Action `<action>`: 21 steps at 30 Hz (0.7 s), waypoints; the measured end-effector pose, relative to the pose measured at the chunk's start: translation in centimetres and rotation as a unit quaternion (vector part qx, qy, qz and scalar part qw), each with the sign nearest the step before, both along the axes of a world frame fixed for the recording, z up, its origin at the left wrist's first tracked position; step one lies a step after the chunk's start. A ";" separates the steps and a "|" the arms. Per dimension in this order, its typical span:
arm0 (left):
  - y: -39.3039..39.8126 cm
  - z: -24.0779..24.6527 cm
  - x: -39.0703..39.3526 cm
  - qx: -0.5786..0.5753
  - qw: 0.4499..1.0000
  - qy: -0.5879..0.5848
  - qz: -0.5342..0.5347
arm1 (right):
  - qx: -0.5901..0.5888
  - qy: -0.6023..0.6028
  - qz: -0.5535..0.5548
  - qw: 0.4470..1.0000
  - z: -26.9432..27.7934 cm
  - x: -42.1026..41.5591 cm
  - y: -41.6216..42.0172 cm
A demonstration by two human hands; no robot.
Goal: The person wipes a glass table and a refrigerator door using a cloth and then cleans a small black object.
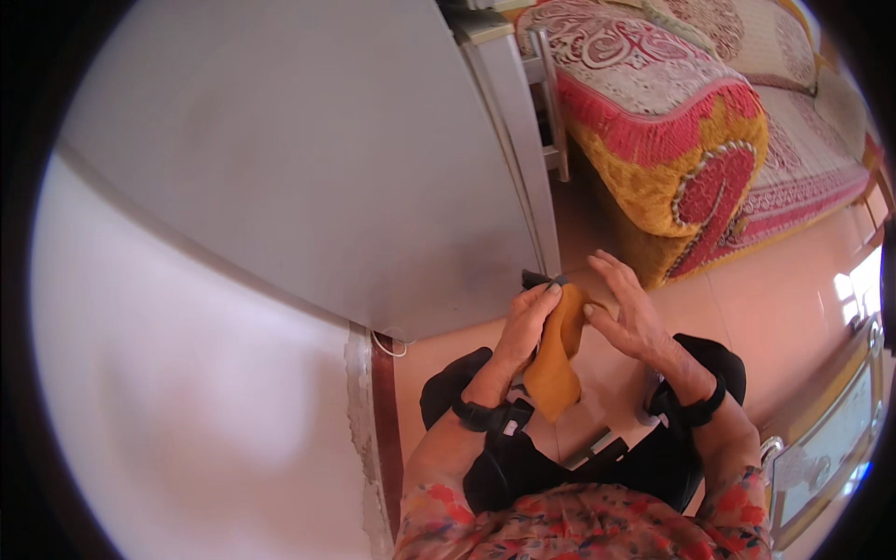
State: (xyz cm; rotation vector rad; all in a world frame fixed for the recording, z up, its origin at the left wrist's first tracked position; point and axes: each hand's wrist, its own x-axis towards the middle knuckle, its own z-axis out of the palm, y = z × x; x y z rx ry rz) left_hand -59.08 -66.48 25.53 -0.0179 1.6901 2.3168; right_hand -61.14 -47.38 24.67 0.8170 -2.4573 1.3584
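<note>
A mustard-coloured cloth (553,378) with a dark grey part (535,280) at its top hangs between my hands, above the floor. My left hand (521,325) grips it near the top, thumb laid over the front. At the cloth's right edge, the thumb of my right hand (630,322) touches a fold. The upper fingers of that hand are stretched out and apart. Whether its hidden fingers pinch the fold, I cannot tell. Each wrist wears a black strap.
A large grey appliance, apparently a refrigerator (315,154), stands ahead to the left, beside a white wall (196,392). A white cable (392,346) lies at its foot. To the right is a sofa (672,154) with a fringed cover. A glass-topped table (826,434) stands near my right side.
</note>
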 end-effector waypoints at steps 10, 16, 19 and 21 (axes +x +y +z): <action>-0.8 0.3 1.4 -0.137 0.985 0.068 -0.076 | 0.029 -0.146 0.165 0.975 0.8 0.8 0.2; -0.3 -0.5 0.9 -0.301 0.942 0.150 -0.013 | 0.048 -0.078 0.098 0.991 0.0 0.3 1.6; 0.0 -0.7 0.8 -0.258 0.950 0.165 0.057 | -0.015 -0.085 0.122 0.989 -0.1 0.0 1.8; -0.3 -1.2 0.9 -0.192 0.961 0.164 0.110 | 0.015 -0.166 0.174 0.971 1.5 0.7 2.2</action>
